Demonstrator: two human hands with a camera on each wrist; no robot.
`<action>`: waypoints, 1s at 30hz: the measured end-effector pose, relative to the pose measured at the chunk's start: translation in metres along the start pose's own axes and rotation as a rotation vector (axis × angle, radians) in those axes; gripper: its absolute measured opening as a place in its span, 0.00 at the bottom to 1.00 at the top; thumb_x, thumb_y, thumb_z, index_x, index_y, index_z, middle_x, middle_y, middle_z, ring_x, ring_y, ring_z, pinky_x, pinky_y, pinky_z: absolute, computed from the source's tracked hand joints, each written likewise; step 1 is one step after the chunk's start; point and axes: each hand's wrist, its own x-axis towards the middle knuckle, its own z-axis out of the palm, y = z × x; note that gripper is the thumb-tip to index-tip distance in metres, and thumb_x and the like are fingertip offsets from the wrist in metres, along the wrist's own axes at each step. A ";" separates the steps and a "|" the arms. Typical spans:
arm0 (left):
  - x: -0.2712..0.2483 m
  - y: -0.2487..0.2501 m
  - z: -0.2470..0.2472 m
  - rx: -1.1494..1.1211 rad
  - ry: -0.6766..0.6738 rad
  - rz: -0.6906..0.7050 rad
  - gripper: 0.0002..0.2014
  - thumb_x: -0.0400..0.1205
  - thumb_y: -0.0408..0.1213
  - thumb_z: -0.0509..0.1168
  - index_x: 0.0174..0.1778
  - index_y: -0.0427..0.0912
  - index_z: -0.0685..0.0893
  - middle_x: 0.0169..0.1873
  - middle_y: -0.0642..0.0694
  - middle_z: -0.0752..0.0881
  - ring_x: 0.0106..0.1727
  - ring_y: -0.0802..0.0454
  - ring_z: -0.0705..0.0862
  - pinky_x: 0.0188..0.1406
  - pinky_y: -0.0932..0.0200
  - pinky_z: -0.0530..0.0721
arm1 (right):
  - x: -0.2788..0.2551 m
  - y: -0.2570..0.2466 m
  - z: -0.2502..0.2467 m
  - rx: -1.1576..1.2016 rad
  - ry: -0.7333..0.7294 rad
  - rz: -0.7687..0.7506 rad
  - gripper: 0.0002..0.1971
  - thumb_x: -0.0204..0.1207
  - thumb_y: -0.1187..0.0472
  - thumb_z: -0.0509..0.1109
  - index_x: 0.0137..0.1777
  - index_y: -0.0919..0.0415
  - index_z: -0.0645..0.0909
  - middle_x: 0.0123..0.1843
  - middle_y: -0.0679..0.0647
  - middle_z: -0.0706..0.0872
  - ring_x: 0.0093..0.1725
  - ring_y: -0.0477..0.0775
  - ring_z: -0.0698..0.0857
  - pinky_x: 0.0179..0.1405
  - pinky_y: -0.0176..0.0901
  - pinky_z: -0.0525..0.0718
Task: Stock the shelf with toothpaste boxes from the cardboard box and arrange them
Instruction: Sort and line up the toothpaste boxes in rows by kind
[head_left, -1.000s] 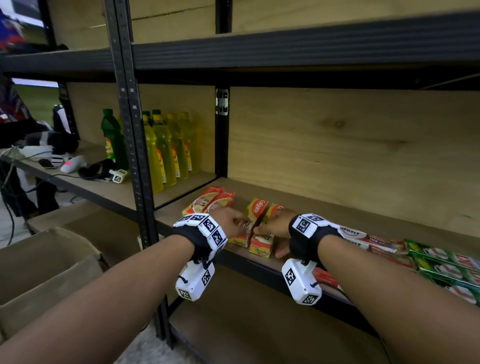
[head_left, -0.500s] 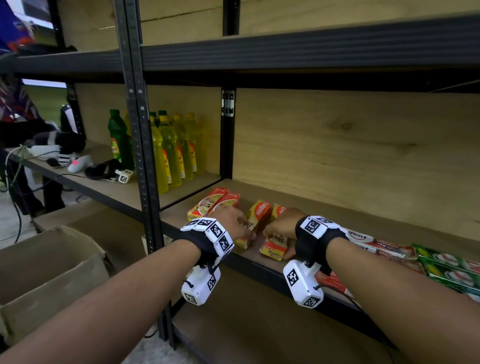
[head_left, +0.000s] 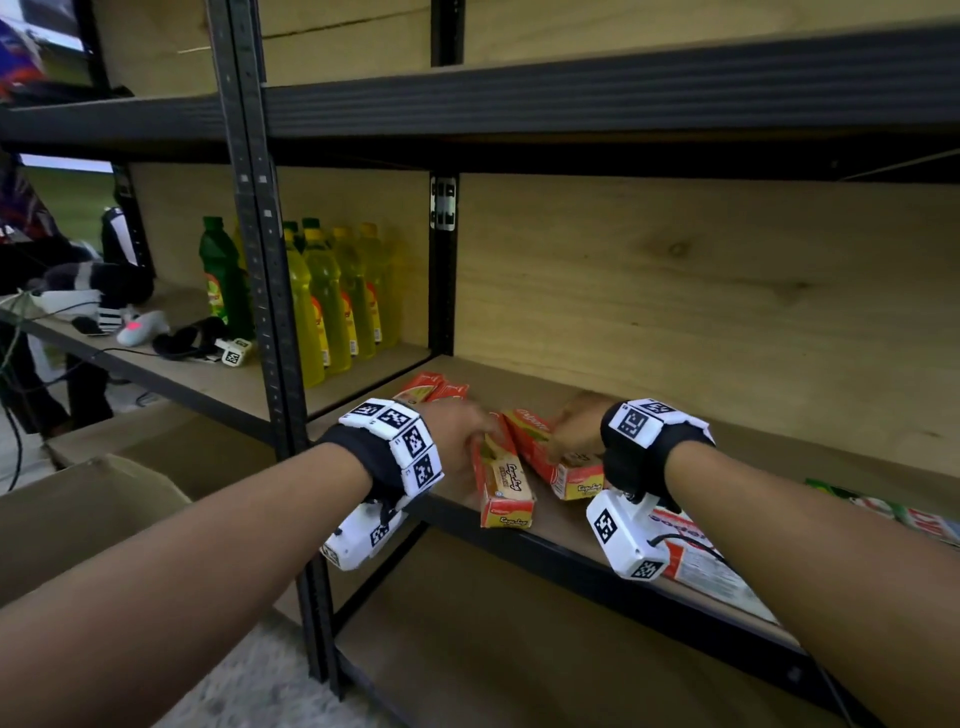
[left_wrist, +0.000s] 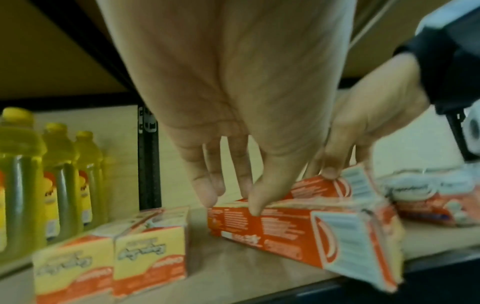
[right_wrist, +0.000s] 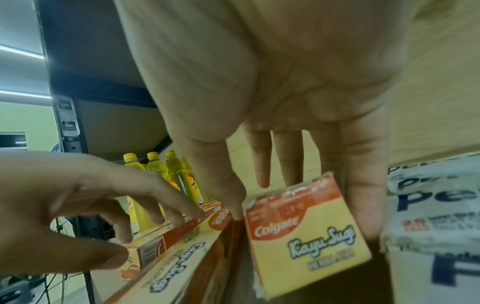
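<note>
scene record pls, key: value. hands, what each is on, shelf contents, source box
left hand: thumb and fingers pinch the left toothpaste box from above
right hand: grip on the right toothpaste box, thumb one side, fingers the other
placed pair: two orange toothpaste boxes side by side further left on the same shelf
right of hands: white and green boxes lying flat
neighbour bay: yellow bottles, one green bottle
cardboard box: lower left, contents not visible
</note>
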 end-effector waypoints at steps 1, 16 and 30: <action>0.002 -0.002 0.000 0.049 0.029 0.024 0.22 0.76 0.43 0.66 0.68 0.59 0.80 0.54 0.54 0.83 0.58 0.51 0.83 0.55 0.58 0.80 | 0.001 0.000 0.000 -0.033 -0.010 -0.002 0.12 0.64 0.46 0.77 0.37 0.53 0.84 0.44 0.52 0.89 0.37 0.54 0.83 0.41 0.46 0.83; 0.025 -0.013 0.004 0.093 -0.013 0.074 0.22 0.78 0.50 0.72 0.69 0.55 0.82 0.63 0.52 0.83 0.63 0.51 0.81 0.62 0.56 0.79 | -0.003 0.001 0.007 -0.037 -0.065 -0.138 0.29 0.72 0.50 0.79 0.73 0.55 0.80 0.70 0.53 0.82 0.67 0.57 0.82 0.68 0.52 0.82; 0.045 -0.018 0.004 0.120 -0.038 0.009 0.37 0.65 0.51 0.77 0.72 0.63 0.76 0.63 0.47 0.81 0.63 0.46 0.82 0.63 0.46 0.82 | -0.013 0.001 -0.003 -0.135 -0.175 -0.196 0.33 0.76 0.36 0.71 0.77 0.54 0.77 0.74 0.51 0.80 0.70 0.56 0.81 0.71 0.53 0.80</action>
